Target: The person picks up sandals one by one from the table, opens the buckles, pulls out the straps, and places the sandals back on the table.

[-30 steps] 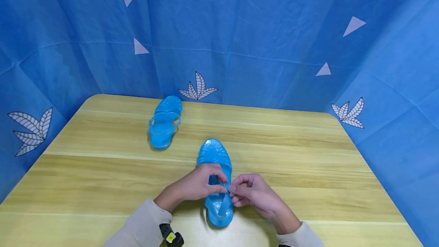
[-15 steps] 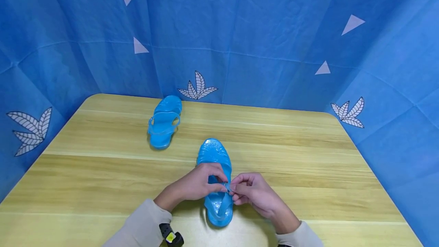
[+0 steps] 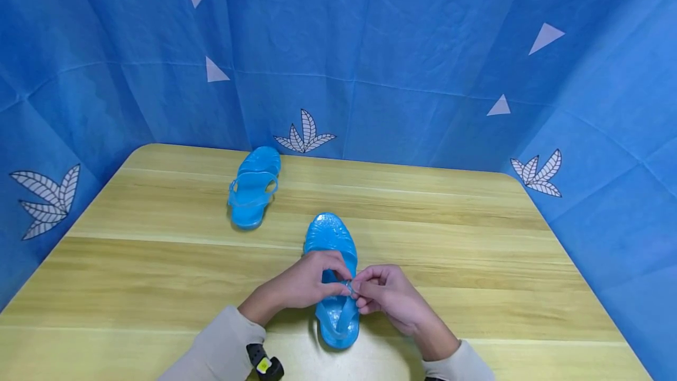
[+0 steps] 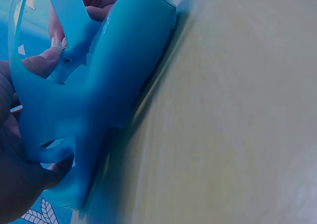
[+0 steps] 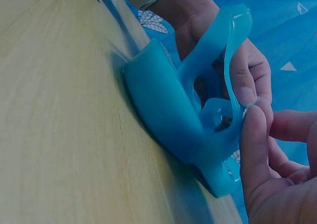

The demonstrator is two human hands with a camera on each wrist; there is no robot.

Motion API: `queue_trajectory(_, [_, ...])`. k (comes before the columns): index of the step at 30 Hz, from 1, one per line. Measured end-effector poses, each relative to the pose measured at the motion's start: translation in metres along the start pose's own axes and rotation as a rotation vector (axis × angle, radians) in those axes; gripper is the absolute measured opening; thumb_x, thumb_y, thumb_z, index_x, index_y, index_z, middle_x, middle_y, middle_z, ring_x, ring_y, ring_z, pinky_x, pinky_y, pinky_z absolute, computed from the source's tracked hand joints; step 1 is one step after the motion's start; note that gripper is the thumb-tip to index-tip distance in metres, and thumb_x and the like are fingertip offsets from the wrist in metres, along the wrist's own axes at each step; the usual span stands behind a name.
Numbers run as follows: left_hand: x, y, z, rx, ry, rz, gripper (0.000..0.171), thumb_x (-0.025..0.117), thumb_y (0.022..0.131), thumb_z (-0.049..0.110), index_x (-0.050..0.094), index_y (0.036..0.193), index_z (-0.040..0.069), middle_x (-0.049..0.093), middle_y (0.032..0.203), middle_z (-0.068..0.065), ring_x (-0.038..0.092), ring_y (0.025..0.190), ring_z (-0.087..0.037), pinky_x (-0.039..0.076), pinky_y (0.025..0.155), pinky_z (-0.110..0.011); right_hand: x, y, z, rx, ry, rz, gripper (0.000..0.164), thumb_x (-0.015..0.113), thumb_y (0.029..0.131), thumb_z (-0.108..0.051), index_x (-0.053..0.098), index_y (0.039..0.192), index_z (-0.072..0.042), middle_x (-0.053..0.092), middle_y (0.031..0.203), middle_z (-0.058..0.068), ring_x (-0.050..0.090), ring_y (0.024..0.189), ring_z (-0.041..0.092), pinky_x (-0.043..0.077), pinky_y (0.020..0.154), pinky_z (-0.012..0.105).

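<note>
A blue jelly sandal (image 3: 330, 233) lies on the table in front of me, toe pointing away. My left hand (image 3: 312, 280) reaches over its middle from the left and pinches the ankle strap near a small metal buckle. From the right, my right hand (image 3: 394, 300) pinches the strap's end between thumb and index finger, close against the left fingertips. In the right wrist view, the right hand (image 5: 280, 179) meets the left hand (image 5: 247, 73) beside the sandal's strap (image 5: 229, 60). Fingers hide most of the buckle, so I cannot tell how far the strap is through it.
A second blue sandal (image 3: 254, 190), its strap looped over the heel, lies farther back to the left on the wooden table (image 3: 465, 240). Blue patterned cloth (image 3: 402, 75) hangs behind and beside the table. A black wrist device (image 3: 266, 363) sits at the left sleeve.
My right hand has moved slightly left, its fingertips closer to the left ones; less of the strap end shows between them. The left hand and both sandals stay nearly still.
</note>
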State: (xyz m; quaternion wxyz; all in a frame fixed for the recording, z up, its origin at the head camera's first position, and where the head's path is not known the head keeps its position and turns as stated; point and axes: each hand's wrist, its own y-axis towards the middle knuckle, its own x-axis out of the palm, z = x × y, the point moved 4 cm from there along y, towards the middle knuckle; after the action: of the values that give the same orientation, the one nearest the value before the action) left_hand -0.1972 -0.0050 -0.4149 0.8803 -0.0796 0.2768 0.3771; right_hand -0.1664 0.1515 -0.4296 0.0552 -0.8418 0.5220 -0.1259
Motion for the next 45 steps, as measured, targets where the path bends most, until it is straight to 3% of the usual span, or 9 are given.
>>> queue_trajectory(16, [0.0015, -0.0011, -0.0014, 0.021, -0.002, 0.005, 0.017, 0.068, 0.087, 0.024, 0.072, 0.099, 0.013, 0.058, 0.089, 0.010, 0.053, 0.087, -0.013, 0.047, 0.077, -0.026, -0.0058, -0.0018, 0.0001, 0.007, 0.054, -0.022, 0.006, 0.055, 0.090, 0.000, 0.061, 0.089, -0.003, 0.065, 0.077, 0.003, 0.062, 0.063, 0.006, 0.054, 0.060, 0.022])
queue_trajectory(32, [0.0023, -0.0008, -0.0022, 0.011, -0.014, 0.025, 0.015, 0.067, 0.088, 0.022, 0.074, 0.097, 0.013, 0.060, 0.086, 0.012, 0.053, 0.085, -0.006, 0.047, 0.079, -0.025, -0.0005, 0.0034, 0.0005, -0.031, 0.029, 0.015, 0.005, 0.058, 0.090, -0.002, 0.061, 0.086, -0.005, 0.064, 0.074, 0.000, 0.060, 0.063, 0.006, 0.054, 0.061, 0.022])
queue_trajectory(45, [0.0064, 0.0005, -0.0022, 0.016, -0.026, 0.028, 0.012, 0.067, 0.088, 0.021, 0.075, 0.093, 0.014, 0.059, 0.084, 0.012, 0.052, 0.083, -0.006, 0.045, 0.079, -0.024, 0.0015, 0.0025, -0.0033, -0.032, -0.039, 0.052, 0.004, 0.059, 0.089, -0.001, 0.060, 0.088, 0.003, 0.064, 0.075, 0.003, 0.061, 0.063, 0.008, 0.054, 0.062, 0.023])
